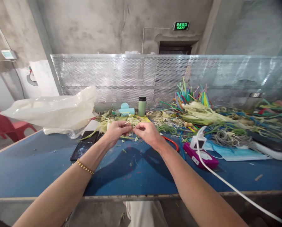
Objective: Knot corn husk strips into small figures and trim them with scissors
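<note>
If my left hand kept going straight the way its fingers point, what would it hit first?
Most likely your right hand: the left hand points straight at its fingertips, which it almost touches over a small pale strip.

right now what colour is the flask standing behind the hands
The flask is pale green, dark at the top; head view.

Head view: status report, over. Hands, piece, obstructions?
Left hand, right hand both pinching thin pale strip. Over blue table. Phone beside left wrist, not blocking.
</note>
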A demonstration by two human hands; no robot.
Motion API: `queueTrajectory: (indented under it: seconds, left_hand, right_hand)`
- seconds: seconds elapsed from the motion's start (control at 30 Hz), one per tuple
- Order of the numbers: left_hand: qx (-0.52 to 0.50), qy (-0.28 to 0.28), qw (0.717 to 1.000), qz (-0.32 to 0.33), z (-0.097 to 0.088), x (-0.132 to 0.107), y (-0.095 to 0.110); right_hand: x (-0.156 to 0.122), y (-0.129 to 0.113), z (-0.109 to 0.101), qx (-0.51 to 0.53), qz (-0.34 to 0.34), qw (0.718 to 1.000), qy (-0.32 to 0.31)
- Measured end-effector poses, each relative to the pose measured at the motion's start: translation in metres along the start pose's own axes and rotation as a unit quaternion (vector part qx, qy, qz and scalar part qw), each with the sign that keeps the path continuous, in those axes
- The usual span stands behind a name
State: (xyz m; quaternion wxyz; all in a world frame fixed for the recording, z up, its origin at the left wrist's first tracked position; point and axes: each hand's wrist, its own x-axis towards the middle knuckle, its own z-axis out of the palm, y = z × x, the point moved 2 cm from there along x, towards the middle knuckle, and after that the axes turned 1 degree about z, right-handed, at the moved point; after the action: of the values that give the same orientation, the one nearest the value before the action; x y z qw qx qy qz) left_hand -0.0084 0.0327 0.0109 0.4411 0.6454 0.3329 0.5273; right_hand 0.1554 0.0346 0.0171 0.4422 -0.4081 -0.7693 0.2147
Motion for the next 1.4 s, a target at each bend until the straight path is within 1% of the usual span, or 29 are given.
queueTrajectory:
  seconds: [0.13, 0.33, 0.4, 0.5, 0.57, 0.77, 0.9, 1.1, 1.27, 1.4]
  left_hand:
    - [0.046, 0.002, 0.999, 0.013, -0.002, 0.000, 0.003]
    - [0.110, -0.014, 0.993, 0.034, -0.002, 0.000, 0.005]
    - [0.116, -0.012, 0.992, 0.038, -0.001, -0.001, 0.005]
    - [0.110, -0.024, 0.993, 0.029, 0.001, -0.002, 0.006]
    - [0.108, -0.033, 0.993, 0.021, 0.002, -0.002, 0.006]
    - [0.118, -0.016, 0.992, 0.029, 0.002, -0.002, 0.007]
    - [0.117, -0.023, 0.993, 0.026, 0.002, -0.002, 0.006]
    - [0.144, -0.021, 0.989, 0.028, 0.002, -0.002, 0.008]
    - [0.185, -0.011, 0.982, 0.036, 0.002, -0.003, 0.010]
    - [0.191, -0.008, 0.981, 0.034, 0.000, -0.003, 0.009]
  right_hand:
    - [0.000, 0.002, 0.001, 0.003, 0.005, 1.000, -0.017]
    - [-0.001, 0.003, 0.001, 0.050, 0.029, 0.998, -0.033]
    - [-0.002, 0.002, 0.002, 0.073, 0.040, 0.996, -0.035]
    - [-0.002, 0.001, 0.003, 0.105, 0.051, 0.992, -0.037]
    - [-0.002, 0.001, 0.003, 0.110, 0.053, 0.992, -0.034]
    - [-0.001, 0.004, 0.006, 0.086, 0.049, 0.995, -0.023]
    - [-0.001, 0.002, 0.005, 0.067, 0.045, 0.997, -0.011]
    - [-0.002, -0.001, 0.003, 0.030, 0.044, 0.998, -0.017]
    - [-0.002, -0.006, 0.003, -0.032, 0.020, 0.999, 0.013]
    - [-0.002, -0.005, 0.004, -0.034, 0.003, 0.999, 0.017]
